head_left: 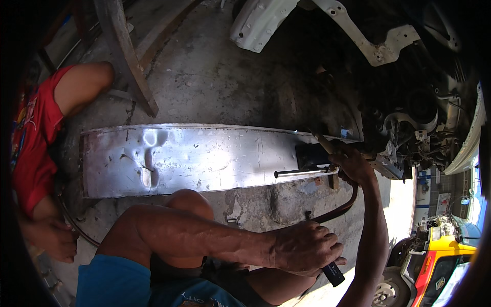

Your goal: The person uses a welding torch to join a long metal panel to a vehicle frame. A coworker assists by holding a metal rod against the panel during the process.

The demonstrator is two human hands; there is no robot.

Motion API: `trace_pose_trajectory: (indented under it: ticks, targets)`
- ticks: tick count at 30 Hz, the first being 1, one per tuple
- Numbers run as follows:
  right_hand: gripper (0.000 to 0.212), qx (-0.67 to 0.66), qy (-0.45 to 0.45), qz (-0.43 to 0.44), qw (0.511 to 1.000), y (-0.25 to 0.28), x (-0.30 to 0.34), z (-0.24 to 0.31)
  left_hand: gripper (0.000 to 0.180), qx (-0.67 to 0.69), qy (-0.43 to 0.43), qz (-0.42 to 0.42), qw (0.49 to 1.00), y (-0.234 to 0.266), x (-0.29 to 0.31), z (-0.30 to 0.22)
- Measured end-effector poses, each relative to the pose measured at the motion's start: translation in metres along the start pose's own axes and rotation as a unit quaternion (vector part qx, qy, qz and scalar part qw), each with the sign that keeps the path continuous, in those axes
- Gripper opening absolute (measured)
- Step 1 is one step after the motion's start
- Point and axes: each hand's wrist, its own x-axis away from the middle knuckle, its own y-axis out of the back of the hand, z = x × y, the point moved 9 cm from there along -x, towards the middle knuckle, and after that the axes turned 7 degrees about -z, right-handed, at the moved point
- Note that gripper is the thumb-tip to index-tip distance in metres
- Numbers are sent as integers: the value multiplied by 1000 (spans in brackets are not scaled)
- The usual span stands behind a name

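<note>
My left hand is closed in front of my knees. A small black block-shaped object juts from below its fingers; its kind I cannot make out. Farther right, my right hand wraps round the handle end of a torch-like tool with a thin metal tube. The tube points left over the near edge of a long, bare metal panel. A brown hose hangs below this hand and passes behind my left hand. Dents mark the panel's left part. A black shape lies at its right end.
Another person in red shorts sits at the left, a hand low beside the hose. A metal stand leg rises behind. Pale vehicle frame parts and dark machinery fill the upper right. A yellow and red vehicle stands lower right.
</note>
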Motion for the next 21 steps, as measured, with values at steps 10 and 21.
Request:
trace_pose_trajectory:
  ticks: [10,21]
  targets:
    - [30,-26,-45,2,999,-2,4,-21,40,2,-1,6,1000,-3,1,0]
    - [29,-36,-31,11,999,-11,-4,-32,41,-9,-9,-2,1000,-2,1,-1]
